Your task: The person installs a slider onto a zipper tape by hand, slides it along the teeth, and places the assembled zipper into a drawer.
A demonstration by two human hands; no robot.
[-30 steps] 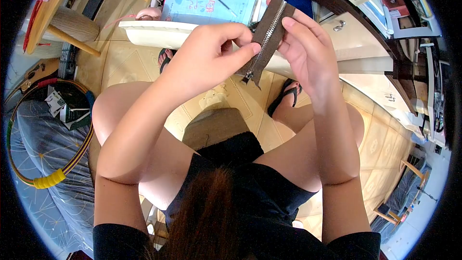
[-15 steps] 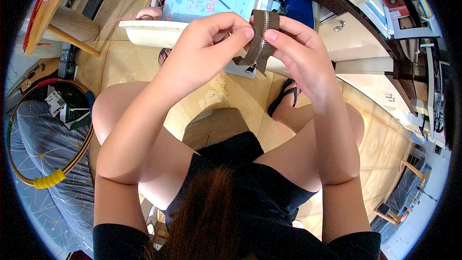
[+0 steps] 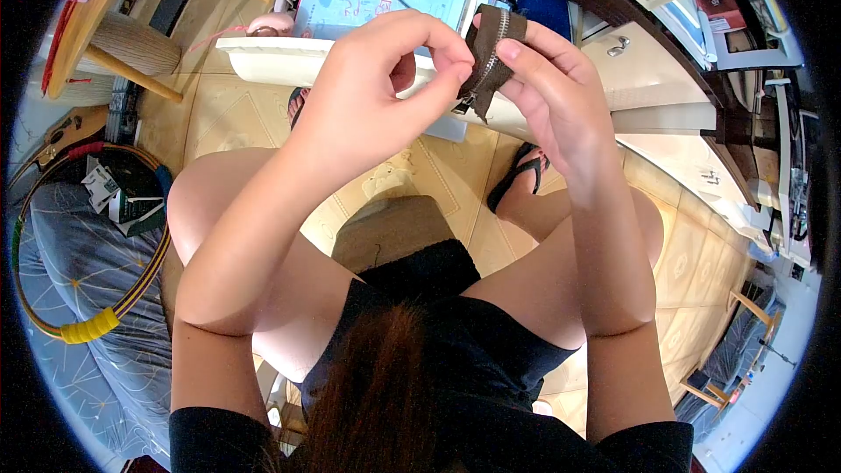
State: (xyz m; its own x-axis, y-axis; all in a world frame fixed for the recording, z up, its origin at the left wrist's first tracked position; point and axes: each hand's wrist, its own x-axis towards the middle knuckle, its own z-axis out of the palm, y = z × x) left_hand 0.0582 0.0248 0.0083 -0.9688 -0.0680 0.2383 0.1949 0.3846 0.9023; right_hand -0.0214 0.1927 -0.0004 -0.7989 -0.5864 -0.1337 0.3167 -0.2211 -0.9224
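Note:
A short dark brown zipper (image 3: 489,38) with silvery metal teeth is held up in front of me, its slider hanging near the lower end. My right hand (image 3: 565,88) grips its right side, thumb on the front and fingers behind the tape. At the lower left edge, the thumb and index fingertip of my left hand (image 3: 385,70) are pinched together against the zipper. Those fingertips partly hide the slider end.
Beyond my hands stands a cream-coloured tray or drawer (image 3: 272,61) with a blue plastic folder (image 3: 342,9) by it. A cabinet door (image 3: 653,79) is to the right. A hula hoop (image 3: 131,298) leans on bedding at the left.
The zipper has shifted up and to the right with my right hand, and tilted. My left hand has turned slightly, its fingertips now nearer the zipper's lower edge.

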